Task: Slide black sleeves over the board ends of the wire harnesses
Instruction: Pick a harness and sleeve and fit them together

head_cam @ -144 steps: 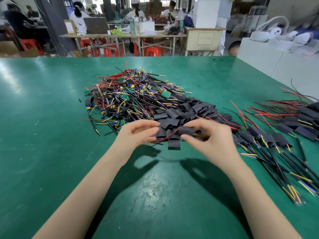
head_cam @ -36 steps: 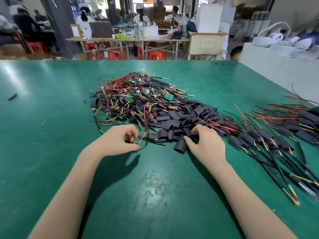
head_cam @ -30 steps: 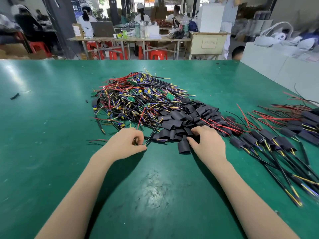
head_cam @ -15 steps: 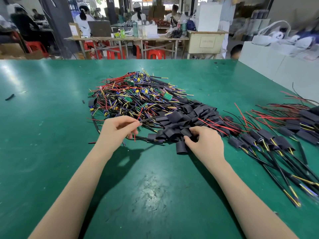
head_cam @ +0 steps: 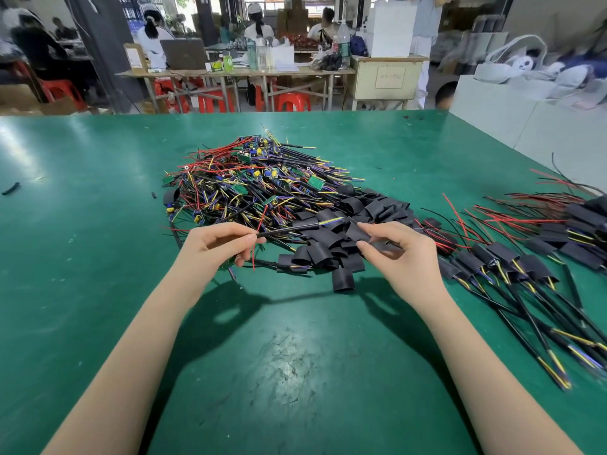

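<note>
The left hand (head_cam: 218, 246) is curled around one wire harness (head_cam: 295, 227), thumb and forefinger pinching its black cable near the middle; what looks like the small board end sits tucked low in the palm, though it is mostly hidden. The right hand (head_cam: 402, 254) pinches a flattened black sleeve (head_cam: 358, 234) between thumb and forefinger, just clear of the loose sleeve pile (head_cam: 331, 251).

The harness's long axis runs from the left fingers toward about 2 o'clock, its free yellow-and-purple wire tips pointing at the sleeve and nearly meeting it. A thin red lead droops toward 6 o'clock from the left fingers.

To do this step well, the sleeve likely needs squeezing at its edges so the mouth opens round, then lining up with the cable's axis so the tips enter together without splaying. The red lead should probably be gathered in first, or it may snag outside the mouth.

At 12 o'clock lies the tangled pile of bare harnesses (head_cam: 256, 185); at 3 o'clock, finished sleeved harnesses (head_cam: 512, 264) fan across the green tabletop (head_cam: 82, 257).
</note>
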The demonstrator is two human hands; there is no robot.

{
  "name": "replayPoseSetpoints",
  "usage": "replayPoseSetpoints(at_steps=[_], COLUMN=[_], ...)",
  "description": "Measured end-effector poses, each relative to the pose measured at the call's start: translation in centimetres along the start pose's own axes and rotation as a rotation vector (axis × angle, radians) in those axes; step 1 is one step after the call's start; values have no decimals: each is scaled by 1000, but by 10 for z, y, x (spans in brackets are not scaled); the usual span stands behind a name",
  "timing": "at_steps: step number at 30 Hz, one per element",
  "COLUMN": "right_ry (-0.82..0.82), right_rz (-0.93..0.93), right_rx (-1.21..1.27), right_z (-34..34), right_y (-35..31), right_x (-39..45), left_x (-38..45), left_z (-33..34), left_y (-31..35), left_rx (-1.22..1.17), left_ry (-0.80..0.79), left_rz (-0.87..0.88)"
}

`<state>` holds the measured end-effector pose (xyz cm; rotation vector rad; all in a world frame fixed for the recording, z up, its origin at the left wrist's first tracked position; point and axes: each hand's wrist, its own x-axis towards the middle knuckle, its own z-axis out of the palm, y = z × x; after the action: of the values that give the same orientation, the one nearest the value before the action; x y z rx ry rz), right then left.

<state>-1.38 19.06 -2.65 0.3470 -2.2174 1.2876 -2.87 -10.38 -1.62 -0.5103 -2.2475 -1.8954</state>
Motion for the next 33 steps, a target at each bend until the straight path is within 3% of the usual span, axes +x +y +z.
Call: replayPoseSetpoints(at_steps=[13, 19, 33], right_ry=[-43, -103, -216], right_rz=[-64, -251, -397], right_rx=[146, -160, -399], right_z=[-2, -9, -3], right_y=[-9, -9, -11], right_x=[-2, -1, -8], left_x=[-3, -4, -4], left_z=[4, 0, 5], left_y=[7, 8, 6], left_rx=[9, 72, 78], left_ry=[-30, -65, -120], left_rz=[-13, -17, -57])
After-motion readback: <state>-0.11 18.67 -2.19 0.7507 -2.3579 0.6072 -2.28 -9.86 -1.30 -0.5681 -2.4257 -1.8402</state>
